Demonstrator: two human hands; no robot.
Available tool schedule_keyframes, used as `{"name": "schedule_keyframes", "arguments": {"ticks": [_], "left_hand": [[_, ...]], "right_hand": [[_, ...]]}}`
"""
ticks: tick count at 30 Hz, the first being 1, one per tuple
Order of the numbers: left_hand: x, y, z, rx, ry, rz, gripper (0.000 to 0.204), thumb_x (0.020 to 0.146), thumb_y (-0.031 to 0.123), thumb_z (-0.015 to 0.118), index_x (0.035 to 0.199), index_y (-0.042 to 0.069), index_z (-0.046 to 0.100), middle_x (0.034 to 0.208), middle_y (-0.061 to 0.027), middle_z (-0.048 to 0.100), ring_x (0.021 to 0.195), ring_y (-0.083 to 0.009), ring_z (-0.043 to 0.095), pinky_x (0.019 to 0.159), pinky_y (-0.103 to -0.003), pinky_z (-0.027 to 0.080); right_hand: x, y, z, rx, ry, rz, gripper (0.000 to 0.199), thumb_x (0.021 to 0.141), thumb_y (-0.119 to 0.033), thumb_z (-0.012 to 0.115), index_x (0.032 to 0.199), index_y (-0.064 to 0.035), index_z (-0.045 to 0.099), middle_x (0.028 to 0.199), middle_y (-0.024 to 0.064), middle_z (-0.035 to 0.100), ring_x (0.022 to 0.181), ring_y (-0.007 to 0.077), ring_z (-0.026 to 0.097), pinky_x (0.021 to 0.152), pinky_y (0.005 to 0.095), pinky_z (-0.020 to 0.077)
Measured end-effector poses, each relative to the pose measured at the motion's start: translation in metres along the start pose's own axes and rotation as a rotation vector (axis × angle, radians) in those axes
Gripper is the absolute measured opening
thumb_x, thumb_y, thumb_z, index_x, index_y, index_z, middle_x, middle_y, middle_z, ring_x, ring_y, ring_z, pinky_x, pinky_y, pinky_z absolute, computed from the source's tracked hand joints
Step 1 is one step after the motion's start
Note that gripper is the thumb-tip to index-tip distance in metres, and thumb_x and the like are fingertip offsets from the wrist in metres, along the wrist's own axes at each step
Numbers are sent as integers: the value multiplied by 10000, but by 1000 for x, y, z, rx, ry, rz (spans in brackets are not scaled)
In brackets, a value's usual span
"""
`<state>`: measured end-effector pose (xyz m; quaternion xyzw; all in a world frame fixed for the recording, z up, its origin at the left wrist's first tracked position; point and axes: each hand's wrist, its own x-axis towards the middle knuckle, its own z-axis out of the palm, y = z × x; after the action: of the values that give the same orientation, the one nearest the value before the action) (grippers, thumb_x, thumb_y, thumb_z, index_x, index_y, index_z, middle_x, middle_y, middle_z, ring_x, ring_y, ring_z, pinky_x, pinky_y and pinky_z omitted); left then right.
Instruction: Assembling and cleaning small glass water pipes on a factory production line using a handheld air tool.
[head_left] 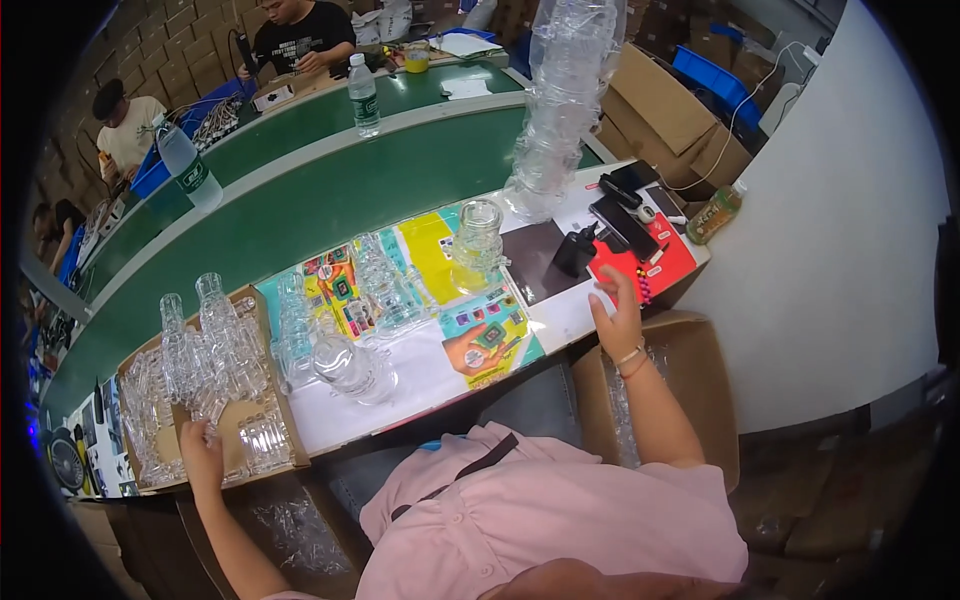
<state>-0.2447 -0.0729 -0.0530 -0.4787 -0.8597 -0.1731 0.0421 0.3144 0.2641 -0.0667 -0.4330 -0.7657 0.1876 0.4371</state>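
Observation:
My left hand (203,455) is at the near edge of a shallow cardboard tray (285,400), with its fingers curled on a small clear plastic piece (207,408). Stacks of clear plastic cups or shells (225,345) stand and lie in the tray around it. My right hand (620,315) hovers by the table's front edge, thumb and fingers apart, holding nothing. On the table between my hands are a rounded clear piece (350,368), a row of nested clear pieces (385,280) and a short upright stack (480,240).
A tall bagged stack of clear pieces (560,110) rises at the back. A black bottle (574,252), phone (624,228) and drink bottle (715,212) are at right. Open cartons (705,385) sit below the table. Beyond the green conveyor (300,230), other people work.

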Motion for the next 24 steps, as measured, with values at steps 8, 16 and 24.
{"name": "schedule_keyframes", "arguments": {"ticks": [8, 16, 24], "left_hand": [[-40, 83, -79, -704, 268, -58, 264, 743, 28, 629, 975, 35, 503, 913, -41, 524, 728, -98, 468, 615, -231, 363], [-84, 202, -50, -1284, -110, -239, 299, 750, 159, 651, 988, 6, 554, 867, -145, 622, 528, -108, 533, 434, -205, 407], [-68, 147, -37, -1149, 258, -260, 278, 813, 15, 584, 1036, 31, 419, 937, -98, 600, 609, -76, 518, 514, -179, 420]], "right_hand": [[41, 77, 38, 39, 151, 114, 669, 735, -128, 696, 1269, 1, 315, 1200, 152, 456, 1083, 240, 494, 897, 336, 413], [51, 95, 73, 210, 91, 257, 545, 648, -189, 760, 1067, 13, 476, 937, 95, 579, 837, 190, 570, 759, 320, 459], [44, 133, 61, 75, 52, 265, 621, 759, -200, 697, 1224, 53, 373, 1164, 155, 506, 1066, 226, 494, 944, 325, 363]]}}
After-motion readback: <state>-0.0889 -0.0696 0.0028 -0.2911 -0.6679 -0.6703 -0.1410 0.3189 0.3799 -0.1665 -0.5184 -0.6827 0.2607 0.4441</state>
